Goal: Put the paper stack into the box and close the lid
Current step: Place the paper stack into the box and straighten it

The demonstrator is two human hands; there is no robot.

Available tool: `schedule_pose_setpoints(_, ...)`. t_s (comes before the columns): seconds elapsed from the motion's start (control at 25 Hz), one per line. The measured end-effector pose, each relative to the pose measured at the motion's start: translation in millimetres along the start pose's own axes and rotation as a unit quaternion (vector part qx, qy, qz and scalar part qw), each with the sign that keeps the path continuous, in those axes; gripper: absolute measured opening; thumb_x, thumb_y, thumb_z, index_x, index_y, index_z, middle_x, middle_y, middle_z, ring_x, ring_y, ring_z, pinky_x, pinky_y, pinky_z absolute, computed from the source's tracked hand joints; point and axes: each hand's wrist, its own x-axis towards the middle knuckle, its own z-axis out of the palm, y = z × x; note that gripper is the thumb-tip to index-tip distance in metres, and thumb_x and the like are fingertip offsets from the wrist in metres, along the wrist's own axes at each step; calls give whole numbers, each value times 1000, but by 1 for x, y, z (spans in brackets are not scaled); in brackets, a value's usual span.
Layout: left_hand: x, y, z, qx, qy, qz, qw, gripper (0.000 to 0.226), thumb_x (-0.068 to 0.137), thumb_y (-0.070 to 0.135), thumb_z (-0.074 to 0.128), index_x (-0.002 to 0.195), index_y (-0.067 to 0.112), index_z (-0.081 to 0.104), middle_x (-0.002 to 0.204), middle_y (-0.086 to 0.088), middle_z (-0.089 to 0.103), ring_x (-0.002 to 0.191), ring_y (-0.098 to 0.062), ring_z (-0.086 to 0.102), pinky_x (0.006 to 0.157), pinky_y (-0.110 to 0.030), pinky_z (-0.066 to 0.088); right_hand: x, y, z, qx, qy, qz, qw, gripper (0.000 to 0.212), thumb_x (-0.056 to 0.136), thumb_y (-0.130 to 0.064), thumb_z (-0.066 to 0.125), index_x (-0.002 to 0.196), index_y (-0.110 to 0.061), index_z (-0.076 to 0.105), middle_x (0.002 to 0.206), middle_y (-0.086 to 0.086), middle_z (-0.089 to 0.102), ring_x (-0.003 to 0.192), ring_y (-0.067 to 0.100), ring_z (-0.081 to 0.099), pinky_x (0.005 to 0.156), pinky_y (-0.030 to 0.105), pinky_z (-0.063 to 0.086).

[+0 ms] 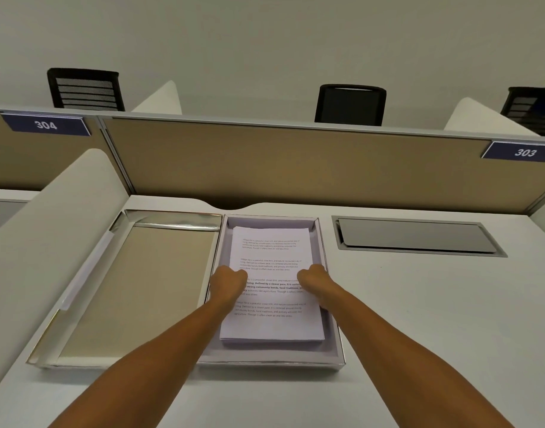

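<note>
— Where was the paper stack at that moment?

— It lay flat inside the box, a shallow white tray on the pale surface. The top sheet showed four blocks of printed text. The stack sat a little toward the far end, so a bare strip of the box floor showed at the near end.

— And the hands?

— Both were over the stack. The left hand was at its left edge and the right hand was at its right edge, each about half way along the sheet. The fingers were curled downward and hidden behind the knuckles, so I cannot tell whether they gripped the paper or only pressed on it. Both forearms were bare and reached in from the near side.

— Was the box closed?

— No, it was open. The lid lay upside down just beside the box, on its left, with a beige inside and shiny silver edges. The left side of the lid was against a white rounded divider.

— What else was around?

— To the right of the box, a grey cable hatch was set into the surface. Behind stood a tan partition with two blue number plates, 304 and 303, and black chairs behind it.
</note>
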Motion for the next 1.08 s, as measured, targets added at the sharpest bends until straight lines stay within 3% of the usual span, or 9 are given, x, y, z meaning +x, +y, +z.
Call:
schedule_pose_setpoints(0.12,1,-2,-4,8,19,10,1000,24,88,12,55,66,13,48,68,-1,56,56,-16,56,45,-22,41,0,4,-1,-13,-4,-4,1000,32,97,-18,44,126,-6,52,109,7,62,97,24,62,81,32,52)
schedule_pose_setpoints(0.32,2,-7,-11,66,-7,44,997,14,90,15,58,80,11,50,86,-6,62,62,-16,58,46,-23,44,6,3,-1,-95,12,-18,995,30,98,-15,46,123,-1,53,107,11,62,84,20,57,66,24,45)
schedule_pose_setpoints(0.44,-2,-11,-12,121,-40,88,988,23,93,20,59,109,7,49,111,-12,64,80,-19,60,51,-18,43,8,-5,-3,-100,-1,2,995,43,98,-12,42,138,3,41,128,19,58,105,26,59,79,28,47)
schedule_pose_setpoints(0.52,-11,-15,-14,164,-47,147,974,38,93,24,61,124,8,46,126,-12,62,97,-23,63,67,-22,52,12,-14,3,-86,23,-9,996,64,97,-14,45,152,2,16,149,21,40,128,33,49,100,36,47)
schedule_pose_setpoints(0.6,-14,-23,-20,187,-73,223,954,60,90,37,63,138,15,36,145,-8,49,124,-25,55,95,-35,50,16,-22,14,-111,79,-71,988,77,94,-19,53,154,-3,7,156,19,27,138,36,39,110,45,42)
schedule_pose_setpoints(0.72,15,-55,-54,279,-162,256,911,109,76,70,60,154,26,-2,165,2,-4,151,-23,9,119,-47,22,43,-65,52,-198,69,-196,958,64,92,-24,58,146,-5,28,147,17,41,129,35,48,102,44,48)
schedule_pose_setpoints(0.84,10,-76,-54,407,-195,307,838,129,61,87,53,149,31,-23,157,9,-32,148,-17,-18,121,-45,10,54,-82,48,-282,59,-251,924,49,92,-33,59,132,-7,47,134,14,56,116,32,58,96,45,52)
schedule_pose_setpoints(0.96,16,-89,-38,437,-184,327,818,135,60,85,57,147,26,-29,149,10,-41,141,-13,-28,117,-40,-2,85,-101,52,-376,11,-257,890,58,93,-41,55,139,-7,44,143,14,50,126,33,51,103,45,46)
schedule_pose_setpoints(1.08,1,-87,-30,443,-176,352,805,135,64,78,63,148,20,-26,157,2,-34,147,-18,-23,122,-42,-1,93,-104,46,-393,-8,-247,886,63,93,-46,53,143,-9,40,148,13,46,131,32,47,106,44,43)
